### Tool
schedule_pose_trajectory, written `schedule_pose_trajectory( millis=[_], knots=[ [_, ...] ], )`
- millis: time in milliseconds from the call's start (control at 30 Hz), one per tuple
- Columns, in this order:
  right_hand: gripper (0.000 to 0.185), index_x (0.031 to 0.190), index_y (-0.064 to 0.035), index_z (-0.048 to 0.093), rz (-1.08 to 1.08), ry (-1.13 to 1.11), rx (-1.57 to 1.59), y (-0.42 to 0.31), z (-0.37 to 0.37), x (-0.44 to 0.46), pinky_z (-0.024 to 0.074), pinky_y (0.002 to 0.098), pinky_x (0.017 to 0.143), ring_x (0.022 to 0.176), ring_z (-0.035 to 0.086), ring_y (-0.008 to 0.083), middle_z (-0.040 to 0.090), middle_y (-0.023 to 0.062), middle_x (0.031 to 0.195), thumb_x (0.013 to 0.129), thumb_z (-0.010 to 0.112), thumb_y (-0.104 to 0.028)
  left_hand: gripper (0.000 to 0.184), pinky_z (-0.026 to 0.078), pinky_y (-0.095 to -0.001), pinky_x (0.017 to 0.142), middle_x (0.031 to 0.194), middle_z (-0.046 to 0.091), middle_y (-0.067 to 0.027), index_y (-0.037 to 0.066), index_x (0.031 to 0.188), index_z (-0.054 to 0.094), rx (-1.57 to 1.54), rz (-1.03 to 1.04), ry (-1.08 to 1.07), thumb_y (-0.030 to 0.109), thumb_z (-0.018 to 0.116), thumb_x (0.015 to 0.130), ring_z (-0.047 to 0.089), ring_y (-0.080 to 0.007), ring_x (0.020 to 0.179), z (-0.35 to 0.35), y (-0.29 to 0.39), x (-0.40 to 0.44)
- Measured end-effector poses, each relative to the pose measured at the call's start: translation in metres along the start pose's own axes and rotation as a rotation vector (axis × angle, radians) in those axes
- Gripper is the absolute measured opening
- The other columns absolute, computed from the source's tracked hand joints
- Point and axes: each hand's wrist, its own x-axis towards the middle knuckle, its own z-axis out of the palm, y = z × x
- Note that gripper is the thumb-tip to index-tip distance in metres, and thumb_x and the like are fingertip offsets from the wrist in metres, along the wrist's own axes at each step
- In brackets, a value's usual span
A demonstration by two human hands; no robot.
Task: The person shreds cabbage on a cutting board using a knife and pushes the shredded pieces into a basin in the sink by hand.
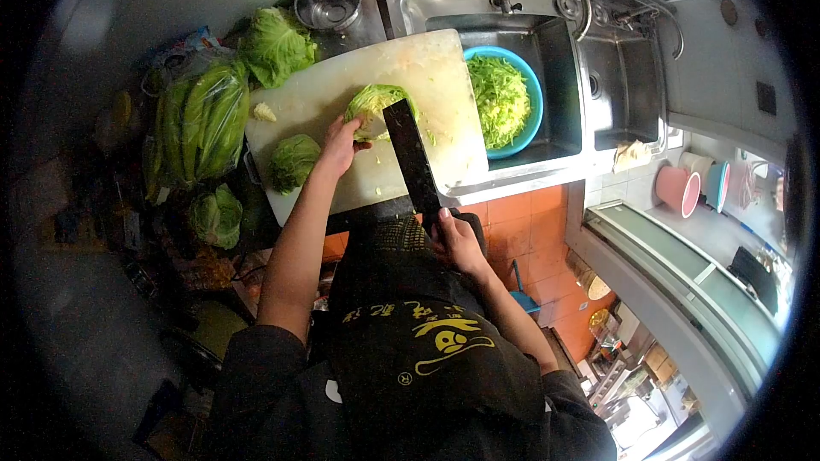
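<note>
My left hand (343, 147) grips the near left side of a cut cabbage (376, 104), whose pale cut face shows. The cabbage lies on a white cutting board (342, 192). In my right hand (457, 243) is the handle of a cleaver (412, 154) with a dark, wide blade. Its far end overlaps the right side of the cabbage in view; whether the edge touches it I cannot tell. A second cabbage (294, 162) sits at the board's left edge, and a small pale core piece (265, 112) lies farther back. Green shreds are scattered right of the blade.
A blue basin (540, 107) heaped with shredded cabbage (498, 102) stands in the steel sink (559, 141), right of the board. Bagged long green vegetables (198, 124), a leafy cabbage (278, 44) and another cabbage (215, 216) are on the left. A steel bowl (328, 0) stands behind.
</note>
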Motion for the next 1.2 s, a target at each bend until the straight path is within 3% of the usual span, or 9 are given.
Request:
schedule_pose_trajectory(
  millis=[100, 167, 433, 633, 700, 800, 833, 967, 1200],
  knots=[
    [0.060, 0.094, 0.0016, 0.062, -0.047, 0.051, -0.108, 0.005, 0.005, 0.012, 0.0380, 0.0257, 0.057, 0.063, 0.045, 0.0084, 0.052, -0.0012, 0.071, 0.105, 0.039, -0.053, 0.030, 0.059, -0.0336, 0.060, 0.111, 0.064, -0.0074, 0.005, 0.122, 0.058, -0.002, 0.009, 0.003, 0.022, 0.054, 0.097, 0.064, -0.0184, 0.093, 0.000, -0.002, 0.001],
    [0.058, 0.076, -0.0081, 0.052, -0.184, 0.070, -0.145, 0.008, 0.008, 0.025, 0.0315, 0.0266, 0.044, 0.047, 0.041, 0.0109, 0.047, 0.0005, 0.061, 0.104, 0.037, -0.057, 0.030, 0.059, -0.0336, 0.060, 0.111, 0.064, -0.0074, 0.005, 0.122, 0.058, -0.003, 0.018, 0.007, 0.022, 0.054, 0.097, 0.064, -0.0185, 0.094, 0.000, -0.003, 0.003],
    [0.063, 0.075, -0.0057, 0.055, -0.195, 0.106, -0.292, 0.014, 0.015, 0.077, 0.0352, 0.0288, 0.051, 0.054, 0.043, 0.0123, 0.048, 0.0003, 0.063, 0.103, 0.039, -0.060, 0.033, 0.057, -0.0368, 0.068, 0.113, 0.061, -0.0070, 0.009, 0.126, 0.054, 0.059, -0.060, 0.059, 0.027, 0.056, 0.097, 0.062, -0.0206, 0.097, -0.002, -0.007, 0.011],
    [0.058, 0.079, -0.0062, 0.055, -0.278, 0.042, -0.209, 0.015, 0.004, 0.073, 0.0359, 0.0288, 0.050, 0.054, 0.044, 0.0119, 0.048, -0.0001, 0.065, 0.103, 0.041, -0.057, 0.035, 0.055, -0.0358, 0.063, 0.113, 0.061, -0.0107, 0.008, 0.123, 0.052, -0.019, -0.087, 0.016, 0.028, 0.059, 0.096, 0.063, -0.0219, 0.092, -0.015, -0.013, 0.022],
    [0.060, 0.104, 0.0083, 0.062, -0.231, 0.042, -0.211, 0.011, -0.003, 0.047, 0.0468, 0.0348, 0.083, 0.083, 0.056, 0.0188, 0.065, 0.0103, 0.084, 0.106, 0.041, -0.048, 0.035, 0.056, -0.0351, 0.061, 0.112, 0.061, -0.0112, 0.007, 0.123, 0.051, 0.009, -0.021, 0.113, 0.027, 0.059, 0.095, 0.064, -0.0224, 0.089, -0.011, -0.004, -0.001],
    [0.055, 0.107, 0.0048, 0.064, -0.256, 0.047, -0.458, 0.021, -0.019, 0.031, 0.0482, 0.0372, 0.081, 0.080, 0.060, 0.0222, 0.065, 0.0163, 0.083, 0.105, 0.044, -0.046, 0.039, 0.057, -0.0337, 0.054, 0.108, 0.061, -0.0143, 0.004, 0.126, 0.047, 0.042, 0.117, 0.300, 0.024, 0.061, 0.095, 0.067, -0.0245, 0.077, 0.000, 0.008, -0.032],
    [0.048, 0.101, 0.0018, 0.065, -0.322, 0.123, -0.566, 0.009, -0.014, 0.015, 0.0499, 0.0412, 0.073, 0.072, 0.064, 0.0318, 0.064, 0.0220, 0.076, 0.103, 0.049, -0.044, 0.041, 0.058, -0.0341, 0.052, 0.108, 0.061, -0.0163, 0.002, 0.127, 0.046, 0.073, 0.123, 0.300, 0.023, 0.061, 0.096, 0.067, -0.0251, 0.072, -0.002, 0.006, -0.034],
    [0.043, 0.088, 0.0013, 0.062, -0.503, 0.207, -0.894, -0.002, -0.008, 0.001, 0.0490, 0.0482, 0.063, 0.068, 0.062, 0.0438, 0.062, 0.0245, 0.070, 0.099, 0.058, -0.040, 0.044, 0.060, -0.0343, 0.050, 0.104, 0.062, -0.0197, -0.002, 0.127, 0.044, 0.026, 0.159, 0.375, 0.024, 0.062, 0.096, 0.067, -0.0264, 0.061, 0.019, 0.015, -0.048],
    [0.043, 0.087, -0.0009, 0.064, -0.536, 0.228, -0.935, -0.003, -0.004, 0.001, 0.0505, 0.0502, 0.065, 0.071, 0.064, 0.0447, 0.063, 0.0251, 0.071, 0.098, 0.059, -0.042, 0.040, 0.061, -0.0382, 0.049, 0.095, 0.064, -0.0178, -0.003, 0.116, 0.046, -0.058, 0.234, 0.418, 0.024, 0.065, 0.093, 0.068, -0.0273, 0.062, 0.006, -0.004, -0.027]
  ],
)
